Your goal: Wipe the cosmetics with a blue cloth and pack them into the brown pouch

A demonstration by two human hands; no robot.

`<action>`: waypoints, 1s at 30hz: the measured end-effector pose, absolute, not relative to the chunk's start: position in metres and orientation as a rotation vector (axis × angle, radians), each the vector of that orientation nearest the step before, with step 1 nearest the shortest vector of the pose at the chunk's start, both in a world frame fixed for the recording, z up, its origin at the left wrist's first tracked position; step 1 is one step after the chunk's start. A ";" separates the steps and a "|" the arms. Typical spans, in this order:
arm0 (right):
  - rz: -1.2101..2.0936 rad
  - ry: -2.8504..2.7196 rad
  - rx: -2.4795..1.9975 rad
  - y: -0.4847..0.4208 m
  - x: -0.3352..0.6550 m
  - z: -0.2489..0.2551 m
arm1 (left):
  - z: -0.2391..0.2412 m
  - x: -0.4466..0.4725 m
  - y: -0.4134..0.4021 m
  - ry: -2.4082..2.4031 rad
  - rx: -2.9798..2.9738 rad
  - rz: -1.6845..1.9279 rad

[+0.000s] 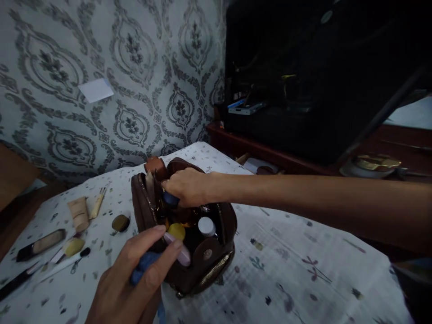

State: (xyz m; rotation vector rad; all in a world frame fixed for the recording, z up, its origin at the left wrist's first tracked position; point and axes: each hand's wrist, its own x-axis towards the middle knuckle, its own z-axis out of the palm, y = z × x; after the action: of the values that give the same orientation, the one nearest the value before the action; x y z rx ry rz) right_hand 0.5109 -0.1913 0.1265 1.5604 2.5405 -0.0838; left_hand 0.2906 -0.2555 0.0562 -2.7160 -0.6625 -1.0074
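Observation:
A brown handbag (138,193) stands unzipped on the patterned cloth. My right hand (185,185) reaches down into it from the right, fingers curled and partly hidden. Against those fingers is a dark blue rounded thing (171,199); whether they grip it is unclear. At the bag's near side, my left hand (138,270) pinches a smooth pale lilac oblong piece (182,254) between thumb and finger. Bunched blue material (145,265) shows within the same hand. Inside the bag are a white round cap (206,226) and a yellow round item (177,231).
Left of the bag lie a beige tube (78,213), a slim cream tube (98,203), a round dark-lidded pot (120,222), a foundation bottle (42,244) and a white stick with a black end (67,263). A large black screen (303,90) stands behind, right.

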 end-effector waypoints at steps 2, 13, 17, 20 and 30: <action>-0.141 2.525 1.630 -0.187 0.512 0.132 | 0.057 0.291 -0.256 -0.658 -2.724 -1.012; -0.297 2.423 1.567 -0.176 0.500 0.142 | 0.059 0.290 -0.258 -0.647 -2.779 -0.956; -0.259 2.431 1.507 -0.173 0.505 0.135 | 0.058 0.290 -0.257 -0.630 -2.776 -0.929; -0.159 2.486 1.564 -0.175 0.508 0.131 | 0.058 0.289 -0.257 -0.637 -2.775 -0.916; 0.096 2.659 1.798 -0.160 0.505 0.128 | 0.059 0.290 -0.258 -0.630 -2.798 -0.929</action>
State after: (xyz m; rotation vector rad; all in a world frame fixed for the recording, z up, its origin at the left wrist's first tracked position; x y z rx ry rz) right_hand 0.5046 -0.1598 0.1283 1.7983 2.6594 0.0961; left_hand 0.2899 -0.2579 0.0587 -2.7983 -0.6298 -0.9287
